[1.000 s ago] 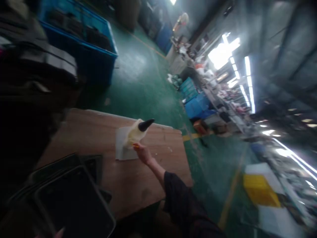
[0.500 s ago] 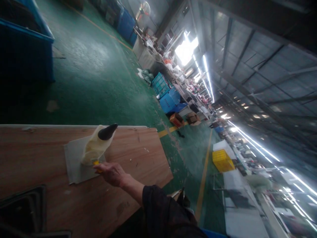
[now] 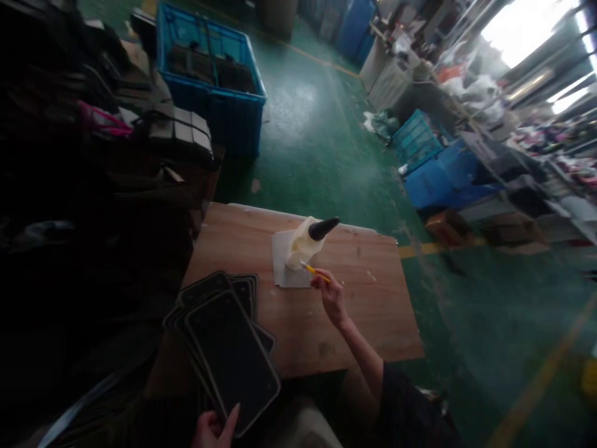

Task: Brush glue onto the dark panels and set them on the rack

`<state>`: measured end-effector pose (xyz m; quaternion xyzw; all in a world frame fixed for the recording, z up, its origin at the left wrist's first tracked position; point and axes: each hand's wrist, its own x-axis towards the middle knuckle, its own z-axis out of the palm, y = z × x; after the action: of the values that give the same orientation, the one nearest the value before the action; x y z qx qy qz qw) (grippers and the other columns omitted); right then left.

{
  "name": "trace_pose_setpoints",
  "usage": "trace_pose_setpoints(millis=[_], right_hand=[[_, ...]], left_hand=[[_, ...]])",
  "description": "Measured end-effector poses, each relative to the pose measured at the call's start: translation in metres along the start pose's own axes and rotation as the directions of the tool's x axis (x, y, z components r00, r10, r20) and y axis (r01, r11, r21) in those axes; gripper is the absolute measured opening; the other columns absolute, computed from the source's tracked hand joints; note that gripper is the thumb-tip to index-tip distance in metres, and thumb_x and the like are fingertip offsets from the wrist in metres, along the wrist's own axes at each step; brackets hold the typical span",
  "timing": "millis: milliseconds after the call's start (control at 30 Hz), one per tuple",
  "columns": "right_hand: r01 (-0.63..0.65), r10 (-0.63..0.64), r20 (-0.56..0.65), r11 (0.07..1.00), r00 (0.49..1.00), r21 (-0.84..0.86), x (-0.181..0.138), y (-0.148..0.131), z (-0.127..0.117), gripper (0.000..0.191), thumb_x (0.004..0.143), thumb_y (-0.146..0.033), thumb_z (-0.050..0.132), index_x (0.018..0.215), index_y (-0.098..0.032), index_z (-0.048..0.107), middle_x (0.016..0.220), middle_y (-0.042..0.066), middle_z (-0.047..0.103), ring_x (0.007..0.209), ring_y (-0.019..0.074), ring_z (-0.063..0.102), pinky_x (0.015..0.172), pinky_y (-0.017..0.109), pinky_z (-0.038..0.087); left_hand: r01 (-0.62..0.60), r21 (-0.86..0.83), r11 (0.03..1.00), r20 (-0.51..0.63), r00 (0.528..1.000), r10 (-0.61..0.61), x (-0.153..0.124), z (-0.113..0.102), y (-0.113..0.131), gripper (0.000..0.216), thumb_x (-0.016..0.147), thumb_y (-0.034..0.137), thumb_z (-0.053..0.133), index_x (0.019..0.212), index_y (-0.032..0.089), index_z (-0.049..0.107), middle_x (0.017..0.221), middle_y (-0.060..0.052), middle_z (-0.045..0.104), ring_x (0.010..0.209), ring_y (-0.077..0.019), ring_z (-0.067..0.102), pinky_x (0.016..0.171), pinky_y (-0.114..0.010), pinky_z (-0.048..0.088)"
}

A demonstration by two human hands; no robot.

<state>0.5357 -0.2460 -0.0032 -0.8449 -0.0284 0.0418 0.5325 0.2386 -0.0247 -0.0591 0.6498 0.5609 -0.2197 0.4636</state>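
Far left, past the wooden tabletop — blue crate, dark stuff inside. At bottom left: left hand, partly out of view, digits at the near end of the top dark panel; can't tell whether pinching it or just resting there. Beneath that, more dark panels, pale-edged, fanned out of square at the tabletop's left end. Long axis of the top one slanting from far left to near right, so not aimed at the right hand. Well to the left of that hand and a bit nearer the wearer; left hand clearly closer. Mid-tabletop: pale sheet under a cream container, black cone at its upper right. Just right of these — right hand, closed around yellow-handled brush, tip toward the container's lower end; can't tell if touching. Hands well apart.
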Motion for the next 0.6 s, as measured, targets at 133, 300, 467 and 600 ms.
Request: trace_pose_setpoints(millis=[133,300,467,600], right_hand=[[-0.151,0.196,-0.124,0.941,0.973,0.304,0.008,-0.006,0.014,0.044,0.088,-0.053,0.054,0.111,-0.015,0.058,0.074,0.003,0.070,0.064,0.0154,0.069,0.060,0.027,0.056],[-0.326,0.492,-0.159,0.752,0.856,0.574,0.020,0.007,0.031,0.040,0.082,-0.050,0.062,0.103,-0.016,0.057,0.071,0.003,0.072,0.060,0.0174,0.070,0.054,0.025,0.056],[-0.385,0.641,-0.166,0.627,0.750,0.677,0.020,0.020,0.027,0.021,0.085,-0.037,0.056,0.096,-0.019,0.056,0.070,0.000,0.071,0.063,0.0143,0.071,0.057,0.022,0.056],[-0.428,0.688,-0.153,0.593,0.710,0.682,0.012,0.019,0.009,0.014,0.087,-0.031,0.052,0.087,-0.018,0.055,0.067,-0.001,0.070,0.062,0.0126,0.070,0.057,0.020,0.056]], left_hand=[[-0.012,-0.049,0.999,0.082,0.997,0.016,-0.001,0.014,-0.030,0.055,0.050,0.072,0.061,0.074,0.026,0.043,0.047,0.002,0.057,0.051,-0.0276,0.064,0.049,-0.036,0.048],[0.178,-0.398,0.900,0.160,0.979,-0.123,-0.013,0.025,-0.043,0.065,0.043,0.063,0.077,0.082,0.023,0.044,0.054,0.000,0.064,0.053,-0.0281,0.068,0.043,-0.032,0.051],[0.270,-0.621,0.736,0.140,0.962,-0.234,-0.020,0.033,-0.048,0.067,0.041,0.043,0.088,0.088,0.020,0.047,0.063,-0.003,0.069,0.056,-0.0263,0.070,0.045,-0.030,0.055],[0.244,-0.660,0.710,0.147,0.970,-0.196,-0.026,0.030,-0.048,0.061,0.045,0.043,0.088,0.085,0.018,0.050,0.059,-0.002,0.068,0.056,-0.0226,0.070,0.046,-0.026,0.055]])
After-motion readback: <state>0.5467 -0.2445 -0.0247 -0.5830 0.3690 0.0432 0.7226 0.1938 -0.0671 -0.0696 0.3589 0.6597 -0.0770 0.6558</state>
